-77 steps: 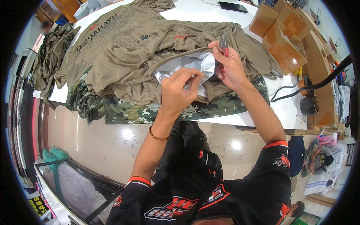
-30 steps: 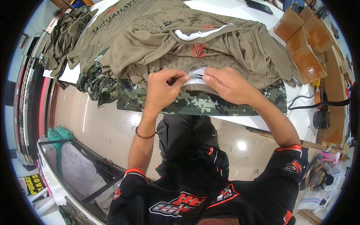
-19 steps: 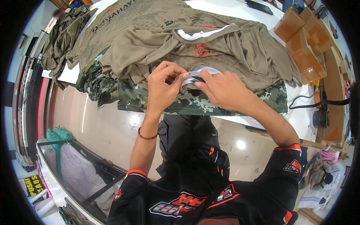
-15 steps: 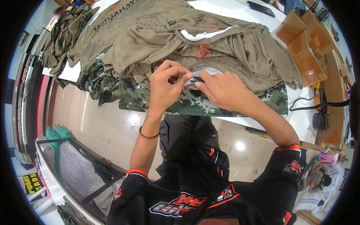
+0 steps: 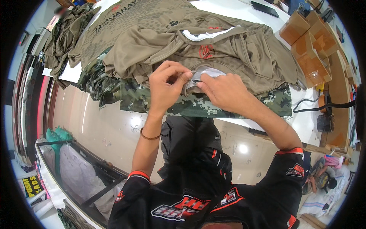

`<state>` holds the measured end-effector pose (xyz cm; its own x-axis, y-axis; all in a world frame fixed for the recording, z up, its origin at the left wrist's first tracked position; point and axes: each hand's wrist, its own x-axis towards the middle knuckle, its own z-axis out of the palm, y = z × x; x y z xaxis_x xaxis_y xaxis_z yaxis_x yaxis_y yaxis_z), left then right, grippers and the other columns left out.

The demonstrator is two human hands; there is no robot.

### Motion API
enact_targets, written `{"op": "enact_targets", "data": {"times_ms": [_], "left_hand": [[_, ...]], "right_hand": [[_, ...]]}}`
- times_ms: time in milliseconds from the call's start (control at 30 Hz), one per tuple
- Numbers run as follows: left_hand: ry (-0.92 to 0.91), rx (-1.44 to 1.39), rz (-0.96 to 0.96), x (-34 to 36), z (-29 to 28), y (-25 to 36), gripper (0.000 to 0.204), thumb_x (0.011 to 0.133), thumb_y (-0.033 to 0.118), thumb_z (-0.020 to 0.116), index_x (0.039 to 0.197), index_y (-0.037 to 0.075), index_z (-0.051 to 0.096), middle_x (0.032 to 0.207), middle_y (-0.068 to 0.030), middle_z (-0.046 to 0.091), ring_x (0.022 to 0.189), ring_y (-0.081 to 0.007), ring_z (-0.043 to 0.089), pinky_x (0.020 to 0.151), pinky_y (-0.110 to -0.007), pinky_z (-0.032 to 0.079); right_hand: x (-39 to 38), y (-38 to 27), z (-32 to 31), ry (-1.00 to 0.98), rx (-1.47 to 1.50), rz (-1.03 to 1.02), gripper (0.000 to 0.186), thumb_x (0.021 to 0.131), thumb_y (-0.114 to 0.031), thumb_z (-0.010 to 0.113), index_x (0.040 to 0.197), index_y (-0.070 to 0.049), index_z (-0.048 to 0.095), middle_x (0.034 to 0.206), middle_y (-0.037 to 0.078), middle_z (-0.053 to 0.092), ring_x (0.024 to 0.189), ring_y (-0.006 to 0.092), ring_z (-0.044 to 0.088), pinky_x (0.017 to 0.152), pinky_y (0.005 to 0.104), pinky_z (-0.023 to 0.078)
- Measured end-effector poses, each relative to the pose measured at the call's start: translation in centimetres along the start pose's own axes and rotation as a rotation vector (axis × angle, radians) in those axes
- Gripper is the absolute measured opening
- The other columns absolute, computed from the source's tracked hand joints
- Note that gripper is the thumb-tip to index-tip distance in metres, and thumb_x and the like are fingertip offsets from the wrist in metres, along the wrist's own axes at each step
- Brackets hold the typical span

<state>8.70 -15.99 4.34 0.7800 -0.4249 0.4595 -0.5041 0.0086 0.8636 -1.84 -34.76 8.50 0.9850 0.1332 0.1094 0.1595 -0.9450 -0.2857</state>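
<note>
Two hands: left hand (image 5: 167,82) pinches white lining (image 5: 209,71); right hand (image 5: 228,89) grips dark-tipped tool (image 5: 197,81), mostly hidden.
Brown garment (image 5: 253,78): on bench (image 5: 225,9), over camouflage cloth (image 5: 133,100).
Handling: I'd keep the lining taut, left fingertips clear.

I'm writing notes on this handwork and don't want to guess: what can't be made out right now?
All in the head view:
Tool in the right hand: only a dark tip shows; the hand hides the rest.
Left hand: pinching the brown shirt by its edge; fine detail at the pinch is too small to see.
Camouflage cloth: upper part covered by the brown shirt.
Person at lower right: too small, bent near the rim.
</note>
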Motion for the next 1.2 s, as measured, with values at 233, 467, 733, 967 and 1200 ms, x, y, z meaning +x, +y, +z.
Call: {"op": "enact_targets", "data": {"times_ms": [233, 467, 733, 967, 1200], "left_hand": [[0.439, 0.044, -0.131, -4.4, -10.6, 1.3, 0.008, 0.099, 0.003, 0.072, 0.104, -0.003, 0.073, 0.093, -0.0059, 0.073, 0.076, -0.0103, 0.068, 0.07, -0.023, 0.057], [0.97, 0.737, -0.137, -11.8, -24.4, 1.0, 0.028, 0.094, 0.004, 0.075, 0.121, -0.004, 0.072, 0.102, -0.0063, 0.075, 0.09, -0.0123, 0.067, 0.075, -0.027, 0.056], [0.25, 0.29, -0.115, -4.3, -6.8, 4.6, 0.014, 0.086, 0.01, 0.086, 0.093, 0.0, 0.079, 0.081, -0.0043, 0.076, 0.07, -0.0072, 0.066, 0.062, -0.023, 0.051], [-0.033, 0.593, -0.075, -1.5, -0.9, 3.7, 0.027, 0.08, 0.024, 0.088, 0.08, 0.0, 0.076, 0.066, -0.0081, 0.068, 0.059, -0.0158, 0.066, 0.057, -0.03, 0.05], [0.066, 0.413, -0.275, -1.4, -1.0, 3.4, 0.017, 0.094, 0.013, 0.076, 0.089, -0.002, 0.071, 0.07, -0.0059, 0.07, 0.064, -0.0118, 0.067, 0.063, -0.03, 0.056]], "right_hand": [[-0.3, 1.7, -0.1, 0.191, 0.513, 0.146, 0.04, 0.108, -0.041, 0.054, 0.096, -0.003, 0.061, 0.068, 0.02, 0.063, 0.063, 0.0366, 0.064, 0.06, 0.0466, 0.046], [0.0, 2.5, 0.9, 0.326, 0.965, 0.275, 0.05, 0.109, -0.047, 0.056, 0.086, -0.002, 0.059, 0.065, 0.002, 0.045, 0.063, 0.0101, 0.041, 0.059, 0.031, 0.036], [-0.2, 2.8, -0.3, 0.208, 1.08, 0.444, 0.048, 0.11, -0.049, 0.052, 0.092, -0.005, 0.062, 0.07, -0.005, 0.042, 0.067, 0.0067, 0.039, 0.062, 0.0265, 0.032], [-1.8, 1.9, -0.2, 0.203, 0.472, -0.014, 0.029, 0.093, -0.034, 0.076, 0.111, -0.012, 0.069, 0.065, 0.001, 0.055, 0.056, 0.0153, 0.053, 0.053, 0.0324, 0.041], [-1.9, 2.1, 2.4, 0.286, 0.098, -0.296, 0.047, 0.074, -0.011, 0.08, 0.12, -0.017, 0.074, 0.071, 0.004, 0.066, 0.062, 0.0252, 0.067, 0.054, 0.039, 0.051]]}}
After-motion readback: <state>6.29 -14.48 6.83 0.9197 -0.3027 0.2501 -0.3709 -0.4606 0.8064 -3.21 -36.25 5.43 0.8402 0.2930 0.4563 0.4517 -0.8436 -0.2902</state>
